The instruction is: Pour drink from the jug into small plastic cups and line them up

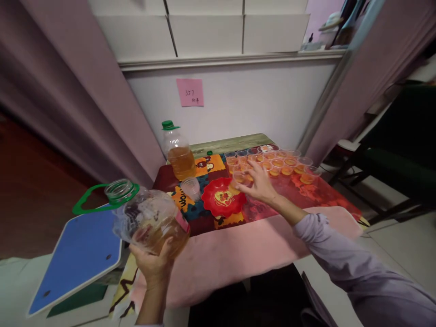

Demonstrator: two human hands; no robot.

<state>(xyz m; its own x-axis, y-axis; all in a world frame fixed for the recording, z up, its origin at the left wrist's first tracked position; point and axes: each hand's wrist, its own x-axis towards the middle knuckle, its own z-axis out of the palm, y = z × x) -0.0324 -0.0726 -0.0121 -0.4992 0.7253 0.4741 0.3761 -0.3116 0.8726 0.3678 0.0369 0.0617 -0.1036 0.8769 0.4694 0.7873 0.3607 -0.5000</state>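
Note:
My left hand point(155, 263) supports a large clear plastic jug point(153, 222) from below. The jug is tilted and uncapped, with a green handle ring at its neck and amber liquid inside. My right hand point(260, 184) has its thumb and fingers around a small clear plastic cup point(239, 178) holding some amber liquid, at the right edge of a red scalloped plate point(223, 210). Behind and to the right of that hand stand several similar cups point(286, 167) in rows, many with amber liquid at the bottom. A stack of clear cups point(190, 187) sits left of the plate.
A second jug point(182, 159) with a green cap stands upright at the back left. Near it lies a small green cap point(210, 153). A pink cloth point(238, 254) covers the table's front edge. A blue board point(81, 254) is at the left, a dark chair point(402, 150) at the right.

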